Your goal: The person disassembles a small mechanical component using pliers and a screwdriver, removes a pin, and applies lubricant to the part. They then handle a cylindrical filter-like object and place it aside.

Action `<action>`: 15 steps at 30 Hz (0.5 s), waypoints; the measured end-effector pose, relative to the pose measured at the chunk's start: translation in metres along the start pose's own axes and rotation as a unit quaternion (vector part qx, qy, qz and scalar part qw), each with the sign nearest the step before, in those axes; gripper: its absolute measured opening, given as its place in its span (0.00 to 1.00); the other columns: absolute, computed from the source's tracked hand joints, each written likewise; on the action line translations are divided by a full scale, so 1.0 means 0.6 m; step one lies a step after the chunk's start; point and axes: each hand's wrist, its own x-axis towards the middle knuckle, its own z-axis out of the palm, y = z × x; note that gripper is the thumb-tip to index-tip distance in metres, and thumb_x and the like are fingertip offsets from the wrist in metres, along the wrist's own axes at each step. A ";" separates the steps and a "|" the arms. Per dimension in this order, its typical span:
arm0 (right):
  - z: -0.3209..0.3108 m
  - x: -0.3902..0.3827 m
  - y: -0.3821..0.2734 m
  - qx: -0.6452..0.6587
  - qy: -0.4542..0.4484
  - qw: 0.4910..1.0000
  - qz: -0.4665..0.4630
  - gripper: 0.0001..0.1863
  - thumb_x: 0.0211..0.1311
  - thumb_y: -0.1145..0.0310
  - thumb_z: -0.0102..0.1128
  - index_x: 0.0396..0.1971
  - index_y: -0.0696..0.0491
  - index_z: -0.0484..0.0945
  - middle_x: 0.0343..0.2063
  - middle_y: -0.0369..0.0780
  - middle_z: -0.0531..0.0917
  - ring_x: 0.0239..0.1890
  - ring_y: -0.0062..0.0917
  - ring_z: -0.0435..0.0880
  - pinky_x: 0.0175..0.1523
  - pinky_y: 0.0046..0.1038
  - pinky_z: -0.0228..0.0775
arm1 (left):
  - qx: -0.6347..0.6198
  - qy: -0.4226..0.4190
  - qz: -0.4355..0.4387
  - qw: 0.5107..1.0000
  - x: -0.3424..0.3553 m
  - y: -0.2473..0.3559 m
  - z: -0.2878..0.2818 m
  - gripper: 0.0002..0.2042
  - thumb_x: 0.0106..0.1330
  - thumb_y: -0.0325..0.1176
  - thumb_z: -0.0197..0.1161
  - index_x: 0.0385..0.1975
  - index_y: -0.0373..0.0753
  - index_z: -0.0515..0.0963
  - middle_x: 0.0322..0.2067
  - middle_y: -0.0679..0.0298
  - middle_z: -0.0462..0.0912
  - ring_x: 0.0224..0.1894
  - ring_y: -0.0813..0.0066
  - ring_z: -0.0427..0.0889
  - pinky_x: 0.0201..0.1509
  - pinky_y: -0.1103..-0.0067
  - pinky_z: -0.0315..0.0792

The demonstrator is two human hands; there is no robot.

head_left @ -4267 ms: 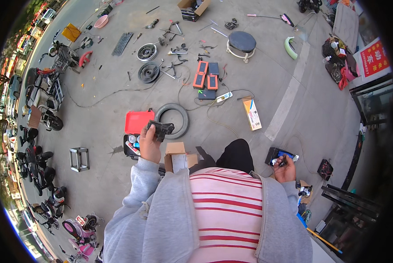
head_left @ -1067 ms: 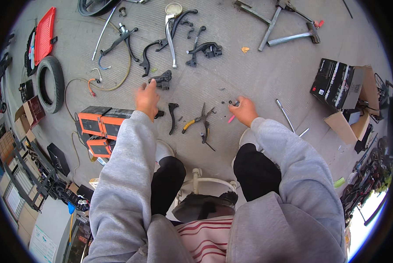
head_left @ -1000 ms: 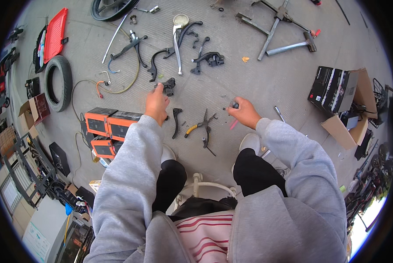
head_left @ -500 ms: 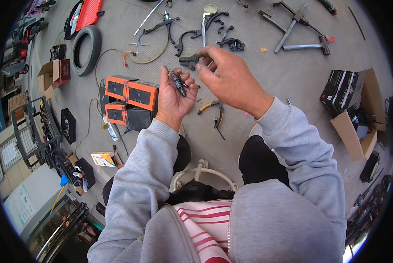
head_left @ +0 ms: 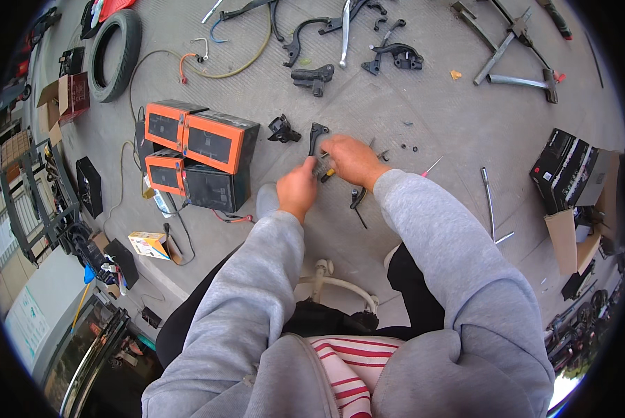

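Observation:
My left hand (head_left: 295,187), blurred and curled closed over the lower end of a black lever (head_left: 316,134), hides whatever its fingers hold. My right hand (head_left: 347,157) is pinched just right of it, its fingertips over the lever, their contents too small to make out. Left of the lever lies a small black bracket (head_left: 282,129); a larger black housing (head_left: 312,78) rests beyond. Yellow-handled pliers (head_left: 330,172) show partly under my hands, with a dark tool (head_left: 358,200), small nuts (head_left: 404,148) and a pink-handled screwdriver (head_left: 431,167) to the right.
Orange-fronted batteries (head_left: 211,146) are stacked left of my hands, near cables and a tyre (head_left: 115,54). Levers and hoses (head_left: 396,56) lie ahead. A tube tool (head_left: 488,198) and open carton (head_left: 563,237) lie right. A stool base (head_left: 321,279) is between my legs.
In the last half second my left hand turned over from palm-up with small dark parts and moved down-right. My right hand moved down from the housing. Earlier the hands were apart.

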 end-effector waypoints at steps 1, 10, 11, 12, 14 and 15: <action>0.016 0.005 -0.006 -0.007 0.012 1.000 0.002 0.05 0.55 0.73 0.54 0.33 0.55 0.74 0.34 0.46 0.79 0.41 0.44 0.79 0.43 0.42 0.73 | 0.002 0.002 0.004 1.000 0.000 -0.006 0.000 0.13 0.58 0.36 0.63 0.43 0.50 0.74 0.31 0.58 0.83 0.37 0.53 0.83 0.40 0.63 0.75; 0.004 0.016 -0.018 -0.134 -0.022 0.988 0.071 0.06 0.56 0.71 0.55 0.34 0.55 0.75 0.34 0.45 0.80 0.38 0.40 0.82 0.40 0.40 0.74 | -0.458 0.076 -0.074 0.883 0.038 -0.020 0.001 0.11 0.63 0.39 0.62 0.35 0.39 0.73 0.27 0.57 0.79 0.26 0.67 0.80 0.25 0.72 0.70; -0.007 0.017 -0.025 -0.064 0.028 0.994 0.083 0.07 0.56 0.71 0.55 0.34 0.56 0.75 0.34 0.45 0.81 0.38 0.40 0.82 0.39 0.39 0.74 | -0.630 -0.005 -0.147 0.763 0.050 -0.023 -0.011 0.11 0.63 0.40 0.62 0.33 0.39 0.72 0.26 0.59 0.78 0.25 0.70 0.78 0.23 0.76 0.67; -0.019 0.014 -0.033 0.000 0.053 0.992 0.118 0.08 0.56 0.71 0.56 0.35 0.56 0.75 0.33 0.46 0.81 0.37 0.40 0.82 0.39 0.39 0.74 | -0.767 -0.087 -0.212 0.600 0.056 -0.024 -0.024 0.11 0.64 0.40 0.62 0.31 0.39 0.72 0.26 0.61 0.77 0.23 0.73 0.76 0.20 0.79 0.65; -0.039 0.006 -0.054 0.116 0.053 0.984 0.125 0.09 0.56 0.70 0.56 0.36 0.57 0.75 0.33 0.46 0.82 0.35 0.40 0.82 0.39 0.38 0.73 | -0.806 -0.082 -0.217 0.544 0.059 -0.005 -0.039 0.07 0.64 0.36 0.58 0.32 0.41 0.71 0.26 0.64 0.76 0.20 0.78 0.70 0.18 0.83 0.62; -0.047 0.000 -0.064 0.169 0.028 0.980 0.097 0.10 0.56 0.70 0.56 0.37 0.57 0.75 0.32 0.47 0.82 0.35 0.41 0.82 0.39 0.37 0.73 | -0.821 -0.097 -0.206 0.524 0.063 0.000 -0.048 0.05 0.64 0.34 0.56 0.31 0.41 0.71 0.26 0.63 0.77 0.19 0.77 0.69 0.18 0.82 0.62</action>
